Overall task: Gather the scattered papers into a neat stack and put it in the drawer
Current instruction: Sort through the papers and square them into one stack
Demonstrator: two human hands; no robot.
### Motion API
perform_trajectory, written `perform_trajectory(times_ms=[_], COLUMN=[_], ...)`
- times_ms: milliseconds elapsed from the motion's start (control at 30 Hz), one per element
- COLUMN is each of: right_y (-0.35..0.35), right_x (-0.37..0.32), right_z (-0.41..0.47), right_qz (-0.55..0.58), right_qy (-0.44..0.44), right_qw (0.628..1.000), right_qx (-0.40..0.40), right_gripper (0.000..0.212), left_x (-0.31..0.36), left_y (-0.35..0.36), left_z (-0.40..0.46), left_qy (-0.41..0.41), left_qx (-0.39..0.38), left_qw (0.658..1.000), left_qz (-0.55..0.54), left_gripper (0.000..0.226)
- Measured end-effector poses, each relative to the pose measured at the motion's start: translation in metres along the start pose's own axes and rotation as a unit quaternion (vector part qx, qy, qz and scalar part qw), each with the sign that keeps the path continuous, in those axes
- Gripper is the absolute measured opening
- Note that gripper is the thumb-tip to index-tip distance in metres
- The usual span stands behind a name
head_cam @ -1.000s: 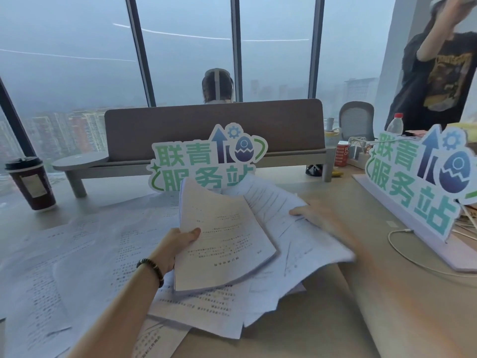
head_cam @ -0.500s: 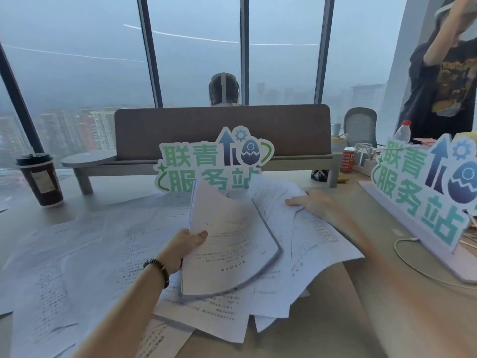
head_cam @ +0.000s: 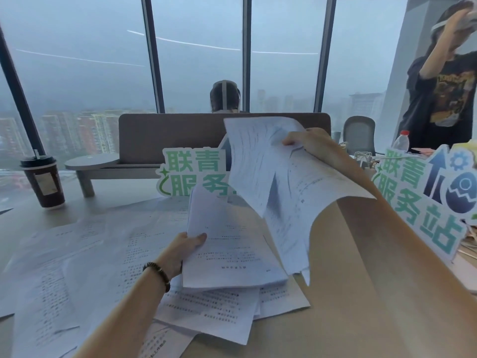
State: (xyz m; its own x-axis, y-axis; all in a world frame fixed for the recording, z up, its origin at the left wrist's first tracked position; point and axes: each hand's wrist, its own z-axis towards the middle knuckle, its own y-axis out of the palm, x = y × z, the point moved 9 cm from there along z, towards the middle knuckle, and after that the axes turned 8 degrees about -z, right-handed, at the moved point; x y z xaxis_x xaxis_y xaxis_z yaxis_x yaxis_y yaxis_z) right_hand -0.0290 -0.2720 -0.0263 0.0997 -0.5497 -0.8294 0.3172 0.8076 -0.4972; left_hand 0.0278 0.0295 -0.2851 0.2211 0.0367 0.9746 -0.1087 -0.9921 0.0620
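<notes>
My left hand (head_cam: 180,249) grips the left edge of a small stack of printed papers (head_cam: 232,249), thumb on top, held just above the desk. My right hand (head_cam: 309,146) pinches the top of several loose sheets (head_cam: 278,182) and holds them raised in the air, where they hang bent over the stack. More printed sheets (head_cam: 85,254) lie scattered flat over the left and middle of the wooden desk (head_cam: 348,293), and a few (head_cam: 219,313) lie under the held stack. No drawer is in view.
A dark paper coffee cup (head_cam: 44,182) stands at the far left. Two cut-out signs with green characters stand behind the papers (head_cam: 191,174) and along the right (head_cam: 426,197). A brown desk divider (head_cam: 180,135) runs across the back. One person sits behind it; another stands at the right.
My right hand has lifted the loose sheets off the desk and raised them above the stack. My left hand still holds the stack in about the same place.
</notes>
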Motion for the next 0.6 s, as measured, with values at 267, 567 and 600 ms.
perform_trajectory(times_ms=[267, 567, 600], right_y=[0.003, 0.014, 0.015], right_x=[0.053, 0.084, 0.083], right_z=[-0.003, 0.005, 0.005], right_qz=[0.094, 0.112, 0.117], right_qy=[0.053, 0.084, 0.084], right_qw=[0.994, 0.990, 0.989], right_qx=[-0.012, -0.018, -0.024], right_gripper=[0.031, 0.039, 0.040], left_x=[0.013, 0.010, 0.008], left_y=[0.010, 0.006, 0.007], left_z=[-0.015, 0.003, 0.002], left_qy=[0.005, 0.013, 0.005], left_qx=[0.001, -0.039, -0.041], left_qw=[0.998, 0.995, 0.996], left_qz=[-0.068, -0.086, -0.084], left_gripper=[0.017, 0.048, 0.052])
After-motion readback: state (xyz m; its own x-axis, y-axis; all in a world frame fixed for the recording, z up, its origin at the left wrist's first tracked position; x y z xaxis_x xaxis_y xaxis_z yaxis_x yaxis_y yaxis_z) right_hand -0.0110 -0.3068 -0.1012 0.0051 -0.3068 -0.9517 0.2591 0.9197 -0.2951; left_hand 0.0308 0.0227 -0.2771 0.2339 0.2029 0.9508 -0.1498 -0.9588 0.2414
